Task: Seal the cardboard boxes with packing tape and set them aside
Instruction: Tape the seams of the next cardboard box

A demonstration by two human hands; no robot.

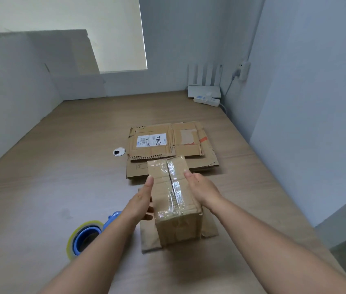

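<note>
Wooden table (62, 166), head view: taped cardboard box (174, 200) at centre, near end of flattened cardboard stack (167, 143). Left hand (142, 200) and right hand (201, 187) flat against its two sides, fingers straight, not curled. Blue tape dispenser (85, 238) lies left of box, by the left forearm.

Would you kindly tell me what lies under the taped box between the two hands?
A flat cardboard piece lies under the taped box, showing at both its left and right sides. Its middle is covered by the box, so anything there is unseen.
</note>
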